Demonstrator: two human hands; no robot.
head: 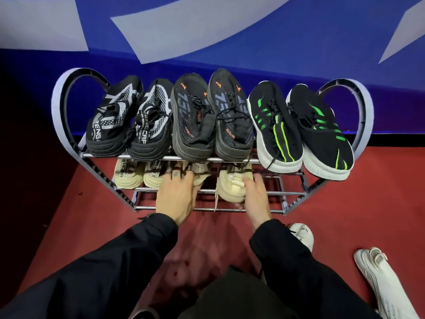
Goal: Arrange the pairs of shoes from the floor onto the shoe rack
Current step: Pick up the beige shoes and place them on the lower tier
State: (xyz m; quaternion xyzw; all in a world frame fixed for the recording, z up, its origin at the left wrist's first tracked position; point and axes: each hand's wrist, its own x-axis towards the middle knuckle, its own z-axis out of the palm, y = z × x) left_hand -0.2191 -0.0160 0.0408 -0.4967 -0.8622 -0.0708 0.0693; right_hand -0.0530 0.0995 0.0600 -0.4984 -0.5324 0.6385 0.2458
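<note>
Black sleeves nearest the lens, reaching forward over red floor [69,203] toward the shoe rack [207,193]. Left hand [176,199] laid over one cream shoe [199,176] on the lower shelf, fingers spread across it rather than clenched; right hand [255,194] gripping the side of its mate [230,187], just beside. Both shoes partly seated on the lower bars, heels toward the camera.

Top shelf full: black-and-white pair [128,120] at left, black-and-orange pair [211,118] in the middle, black-and-green pair [301,130] at right. Lower shelf: another cream pair [138,176] already in place at left, second cream pair being settled next to it.

Still on the floor at lower right: two white shoes [377,272], well apart from the rack. Judged well past halfway, with one pair left to lift and room for it at the right of the lower shelf.
</note>
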